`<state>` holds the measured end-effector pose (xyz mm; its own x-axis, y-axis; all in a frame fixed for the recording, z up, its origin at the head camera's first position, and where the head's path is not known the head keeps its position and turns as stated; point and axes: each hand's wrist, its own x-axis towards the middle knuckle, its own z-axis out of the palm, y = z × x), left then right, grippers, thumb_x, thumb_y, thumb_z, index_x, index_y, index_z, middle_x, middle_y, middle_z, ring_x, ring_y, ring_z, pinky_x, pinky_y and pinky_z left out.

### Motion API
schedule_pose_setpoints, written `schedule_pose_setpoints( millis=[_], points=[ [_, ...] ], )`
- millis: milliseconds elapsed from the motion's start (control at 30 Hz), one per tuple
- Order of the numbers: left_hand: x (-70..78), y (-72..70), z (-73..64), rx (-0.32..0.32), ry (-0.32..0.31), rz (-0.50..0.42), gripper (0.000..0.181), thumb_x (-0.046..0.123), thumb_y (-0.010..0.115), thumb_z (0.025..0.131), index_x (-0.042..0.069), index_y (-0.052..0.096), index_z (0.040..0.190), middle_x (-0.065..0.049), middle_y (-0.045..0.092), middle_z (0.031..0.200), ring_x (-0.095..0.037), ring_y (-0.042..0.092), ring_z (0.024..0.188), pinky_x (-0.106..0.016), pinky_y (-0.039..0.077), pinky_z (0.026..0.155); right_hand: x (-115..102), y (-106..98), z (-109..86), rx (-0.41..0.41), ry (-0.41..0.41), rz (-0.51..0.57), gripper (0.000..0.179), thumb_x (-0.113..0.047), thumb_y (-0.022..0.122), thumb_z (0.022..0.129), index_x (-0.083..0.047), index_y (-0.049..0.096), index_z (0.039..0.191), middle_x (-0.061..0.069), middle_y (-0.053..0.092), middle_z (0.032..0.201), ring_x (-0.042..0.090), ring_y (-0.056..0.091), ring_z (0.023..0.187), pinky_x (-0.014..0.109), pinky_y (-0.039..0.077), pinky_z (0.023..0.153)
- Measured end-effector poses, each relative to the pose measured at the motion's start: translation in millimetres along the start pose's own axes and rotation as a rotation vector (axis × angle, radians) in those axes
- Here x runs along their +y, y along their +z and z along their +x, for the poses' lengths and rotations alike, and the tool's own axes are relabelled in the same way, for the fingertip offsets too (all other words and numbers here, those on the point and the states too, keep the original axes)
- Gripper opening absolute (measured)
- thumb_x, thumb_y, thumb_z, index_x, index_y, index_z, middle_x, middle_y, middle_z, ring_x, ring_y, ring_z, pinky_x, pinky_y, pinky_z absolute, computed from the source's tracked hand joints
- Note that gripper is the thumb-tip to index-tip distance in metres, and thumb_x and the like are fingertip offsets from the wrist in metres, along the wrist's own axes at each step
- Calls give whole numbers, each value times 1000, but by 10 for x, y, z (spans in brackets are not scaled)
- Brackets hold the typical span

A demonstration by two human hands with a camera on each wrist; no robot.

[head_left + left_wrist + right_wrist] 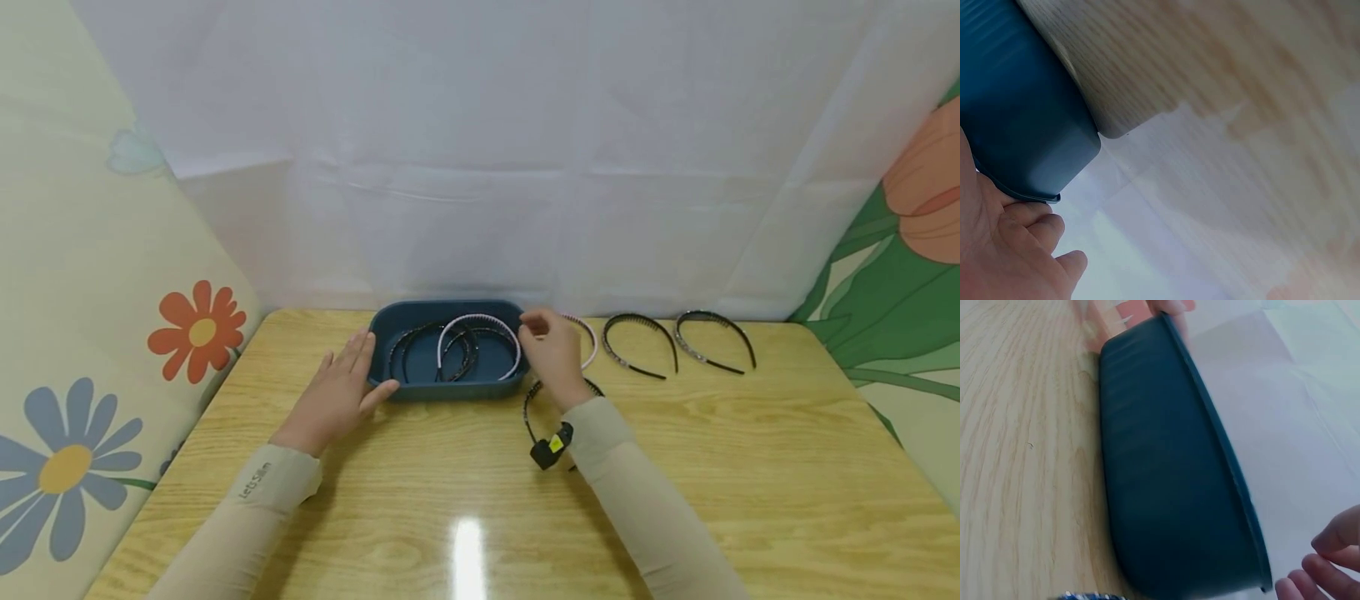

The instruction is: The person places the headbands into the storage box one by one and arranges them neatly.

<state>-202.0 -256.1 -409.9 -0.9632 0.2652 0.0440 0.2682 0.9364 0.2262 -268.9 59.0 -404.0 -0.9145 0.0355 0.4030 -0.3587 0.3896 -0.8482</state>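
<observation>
A dark blue oblong plastic basin (442,392) holds several headbands. A pink headband (480,318) leans uppermost inside, over black headbands (408,333). My left hand (333,392) rests at the basin's left end, fingers extended along the rim and thumb spread over the front edge. At the other end is my right hand (551,350), its thumb and fingers loosely bent with nothing between them. In the right wrist view the right fingertips (1316,562) sit just beside the basin's rim. Below that wrist lies a black headband (527,412), partly covered by the forearm.
Another pink headband (592,342) lies behind the right hand, partly hidden. Farther right are two black headbands with shiny trim (637,321) (716,317). The wooden table (420,492) meets a white cloth (450,233) at the back. Flower-patterned sheets (67,250) hang at both sides.
</observation>
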Motion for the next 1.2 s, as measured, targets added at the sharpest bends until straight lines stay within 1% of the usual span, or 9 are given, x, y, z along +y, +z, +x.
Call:
schedule_pose_setpoints(
  millis=[167, 300, 400, 533, 633, 833, 933, 1100, 1200],
  points=[
    [8, -9, -9, 0, 0, 0, 94, 60, 41, 104, -8, 8, 159, -28, 9, 166, -44, 10, 153, -65, 9, 120, 7, -131, -36, -66, 3, -9, 16, -3, 65, 92, 3, 73, 105, 16, 72, 98, 29, 68, 91, 42, 59, 82],
    [12, -12, -12, -4, -1, 0, 94, 61, 41, 104, -8, 8, 159, -28, 8, 166, -44, 9, 153, -65, 9, 120, 23, -257, -68, -123, -20, -43, 14, -3, 66, 93, 2, 74, 103, 14, 73, 98, 28, 68, 90, 42, 58, 83],
    [8, -11, -11, -6, -2, -5, 94, 60, 41, 104, -8, 8, 159, -27, 8, 166, -43, 9, 153, -65, 8, 120, 35, -358, -88, -165, -32, -48, 13, -1, 66, 93, 3, 74, 102, 16, 72, 99, 30, 68, 91, 44, 57, 84],
    [-3, -3, -5, -9, -5, -7, 93, 58, 44, 104, -8, 7, 159, -27, 6, 167, -42, 7, 154, -64, 7, 121, 45, -502, -125, -227, 7, -75, 14, -3, 65, 95, 2, 73, 106, 16, 72, 103, 31, 67, 95, 47, 55, 86],
    [-9, 3, 0, -9, -5, -2, 93, 58, 43, 104, -8, 7, 159, -27, 6, 167, -42, 7, 154, -64, 7, 121, 72, -607, -145, -264, 36, -131, 16, -8, 64, 98, 0, 72, 109, 15, 72, 106, 31, 66, 98, 48, 55, 88],
    [-4, 0, 0, -1, -4, -1, 94, 61, 41, 104, -8, 8, 159, -27, 7, 167, -42, 8, 154, -64, 8, 121, 143, -789, -171, -330, 95, -207, 22, -13, 61, 101, 0, 70, 116, 16, 69, 114, 34, 64, 107, 50, 52, 94],
    [3, -4, -2, -1, -7, -3, 94, 61, 41, 104, -8, 8, 159, -27, 7, 167, -42, 8, 154, -64, 8, 121, 184, -866, -193, -349, 126, -238, 22, -14, 61, 101, 0, 69, 116, 17, 68, 114, 35, 63, 107, 51, 52, 93],
    [12, -9, -6, -4, -8, -5, 95, 61, 41, 104, -8, 8, 159, -27, 7, 166, -43, 8, 154, -64, 7, 121, 279, -958, -215, -362, 138, -280, 22, -13, 62, 100, 3, 69, 114, 19, 69, 111, 35, 65, 103, 50, 54, 90],
    [10, -7, -10, -2, -8, -1, 95, 61, 41, 104, -8, 8, 159, -27, 7, 166, -43, 8, 154, -64, 8, 121, 332, -994, -222, -385, 148, -303, 22, -13, 62, 100, 3, 70, 113, 19, 70, 111, 35, 66, 102, 50, 55, 88]
  ],
)
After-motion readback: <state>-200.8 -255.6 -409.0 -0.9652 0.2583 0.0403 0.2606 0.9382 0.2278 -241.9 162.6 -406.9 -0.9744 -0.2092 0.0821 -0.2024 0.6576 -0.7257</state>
